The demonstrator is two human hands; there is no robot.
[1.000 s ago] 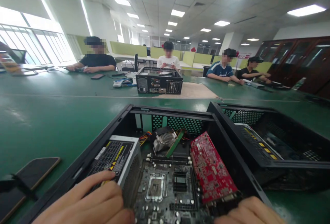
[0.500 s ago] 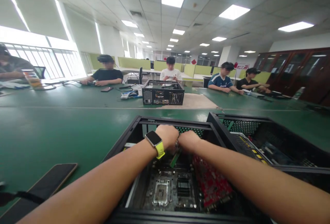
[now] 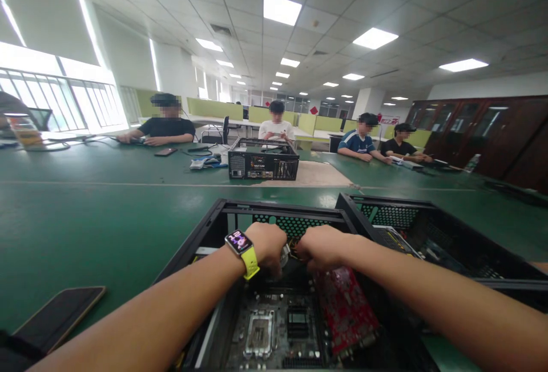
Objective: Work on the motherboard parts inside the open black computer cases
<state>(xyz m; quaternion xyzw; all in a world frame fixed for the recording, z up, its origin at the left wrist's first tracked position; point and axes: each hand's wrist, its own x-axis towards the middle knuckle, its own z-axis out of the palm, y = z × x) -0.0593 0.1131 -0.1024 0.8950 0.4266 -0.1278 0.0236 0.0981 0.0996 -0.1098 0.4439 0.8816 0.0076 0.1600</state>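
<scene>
Hands deep in the case (image 3: 222,212), both of them, meeting at its far end. Your left hand (image 3: 268,245), watch (image 3: 241,245) on the wrist, and your right hand (image 3: 320,246) curl side by side around the metal cooler (image 3: 286,253), which sits between them, just beyond the motherboard (image 3: 274,326) and left of the red card (image 3: 345,309). Fingers are bent downward and hidden, so you can't tell whether either one truly clamps it. A phone (image 3: 60,318) lies well off to your left.
</scene>
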